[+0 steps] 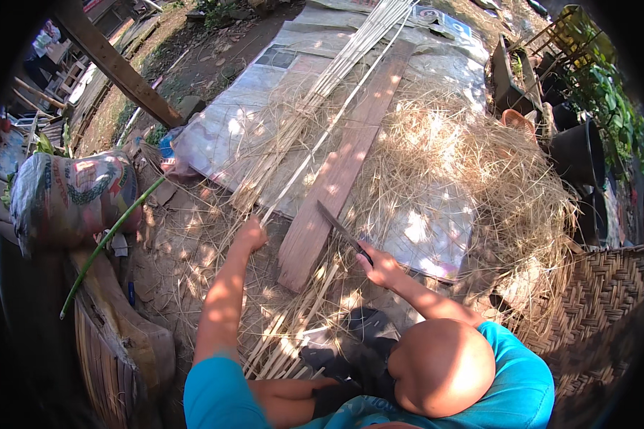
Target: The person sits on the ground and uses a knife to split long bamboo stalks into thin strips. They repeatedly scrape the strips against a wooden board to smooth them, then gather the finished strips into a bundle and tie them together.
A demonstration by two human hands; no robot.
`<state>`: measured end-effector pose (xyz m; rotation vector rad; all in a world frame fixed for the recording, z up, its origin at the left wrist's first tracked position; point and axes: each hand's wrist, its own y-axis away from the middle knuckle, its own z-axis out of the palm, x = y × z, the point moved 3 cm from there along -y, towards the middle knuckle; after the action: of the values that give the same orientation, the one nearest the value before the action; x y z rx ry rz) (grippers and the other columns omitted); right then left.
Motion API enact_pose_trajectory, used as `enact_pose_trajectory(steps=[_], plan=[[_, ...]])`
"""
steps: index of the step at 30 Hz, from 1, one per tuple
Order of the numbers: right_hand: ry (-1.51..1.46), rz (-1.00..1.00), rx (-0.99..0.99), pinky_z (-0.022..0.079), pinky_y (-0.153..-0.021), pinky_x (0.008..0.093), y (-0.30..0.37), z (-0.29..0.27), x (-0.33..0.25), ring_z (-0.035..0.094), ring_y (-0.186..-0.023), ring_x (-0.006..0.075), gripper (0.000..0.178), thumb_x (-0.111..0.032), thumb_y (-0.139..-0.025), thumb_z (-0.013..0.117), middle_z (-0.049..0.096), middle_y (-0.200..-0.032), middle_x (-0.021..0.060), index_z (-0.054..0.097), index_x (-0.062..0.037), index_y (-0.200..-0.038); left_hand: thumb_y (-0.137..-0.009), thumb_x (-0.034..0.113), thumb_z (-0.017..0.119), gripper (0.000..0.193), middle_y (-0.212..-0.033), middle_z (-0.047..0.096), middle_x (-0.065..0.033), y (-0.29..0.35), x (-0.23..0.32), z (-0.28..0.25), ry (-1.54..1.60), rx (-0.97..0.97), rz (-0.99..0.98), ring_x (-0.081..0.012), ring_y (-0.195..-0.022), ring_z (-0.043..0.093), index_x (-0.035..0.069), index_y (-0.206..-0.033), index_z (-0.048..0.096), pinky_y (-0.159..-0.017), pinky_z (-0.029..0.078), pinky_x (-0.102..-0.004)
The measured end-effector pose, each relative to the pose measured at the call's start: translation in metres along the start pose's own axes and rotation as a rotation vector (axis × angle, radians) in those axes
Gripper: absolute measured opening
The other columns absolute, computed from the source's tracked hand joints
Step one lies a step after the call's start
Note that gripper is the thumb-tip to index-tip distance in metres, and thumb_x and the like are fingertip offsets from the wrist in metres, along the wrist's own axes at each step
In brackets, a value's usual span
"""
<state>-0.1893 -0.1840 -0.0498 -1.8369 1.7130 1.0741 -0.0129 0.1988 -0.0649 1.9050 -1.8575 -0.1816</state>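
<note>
My left hand (pixel 251 235) is closed round the near end of a long pale bamboo strip (pixel 315 149), which runs away from me along the left side of a reddish-brown wooden plank (pixel 340 168). In my right hand (pixel 381 265) is the dark handle of a knife (pixel 342 230). Its blade points up and left, with the tip over the plank's right part; whether it touches the wood I cannot tell. Left of the plank lies a bundle of bamboo strips (pixel 308 107). More cut strips (pixel 293 336) lie near my feet.
A heap of thin shavings (pixel 444 150) spreads right of the plank over a pale sheet (pixel 254 79). At left are a stuffed sack (pixel 86 193), a green stalk (pixel 111 236) and a wooden block (pixel 125 336). A woven mat (pixel 594 307) and dark bucket (pixel 579 154) stand right.
</note>
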Motion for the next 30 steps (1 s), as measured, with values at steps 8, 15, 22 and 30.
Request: enact_pose_trajectory(steps=[8, 15, 22, 30], plan=[[-0.018, 0.140, -0.015, 0.051, -0.094, 0.0518, 0.015, -0.016, 0.003, 0.065, -0.104, 0.0480, 0.054, -0.044, -0.104, 0.049, 0.068, -0.105, 0.0314, 0.045, -0.0104, -0.146, -0.100, 0.032, 0.060, 0.030, -0.102, 0.071, -0.0184, 0.063, 0.040, -0.193, 0.126, 0.522, 0.109, -0.0456, -0.092, 0.066, 0.008, -0.117, 0.064, -0.084, 0.051, -0.0491], [-0.067, 0.077, -0.001, 0.052, -0.092, 0.0502, 0.012, -0.001, -0.009, 0.067, -0.101, 0.0472, 0.057, -0.047, -0.104, 0.049, 0.069, -0.102, 0.0293, 0.044, -0.0120, -0.149, -0.105, 0.033, 0.055, 0.038, -0.075, 0.066, -0.0080, 0.064, -0.089, -0.126, 0.686, -0.050, -0.110, -0.0225, -0.073, 0.068, -0.001, -0.095, 0.068, -0.071, 0.055, -0.0385], [-0.175, 0.185, -0.001, 0.054, -0.090, 0.0485, 0.018, 0.001, 0.002, 0.069, -0.100, 0.0441, 0.064, -0.048, -0.097, 0.062, 0.070, -0.102, 0.0279, 0.044, -0.0126, -0.148, -0.095, 0.062, 0.061, 0.062, -0.056, 0.048, 0.0017, 0.089, -0.020, -0.213, 0.727, 0.231, -0.033, -0.0084, -0.050, 0.047, 0.003, -0.075, 0.064, -0.048, 0.035, -0.0275], [-0.038, -0.343, -0.428, 0.055, -0.081, 0.0451, 0.030, 0.012, -0.055, 0.068, -0.090, 0.0378, 0.050, -0.031, -0.087, 0.073, 0.068, -0.101, 0.0220, 0.056, -0.0045, -0.126, -0.104, 0.048, 0.054, 0.041, -0.063, 0.050, 0.0057, 0.028, 0.109, -0.179, 0.946, -0.244, 0.096, -0.0042, -0.049, 0.044, 0.009, -0.113, 0.064, -0.041, 0.034, -0.0204]])
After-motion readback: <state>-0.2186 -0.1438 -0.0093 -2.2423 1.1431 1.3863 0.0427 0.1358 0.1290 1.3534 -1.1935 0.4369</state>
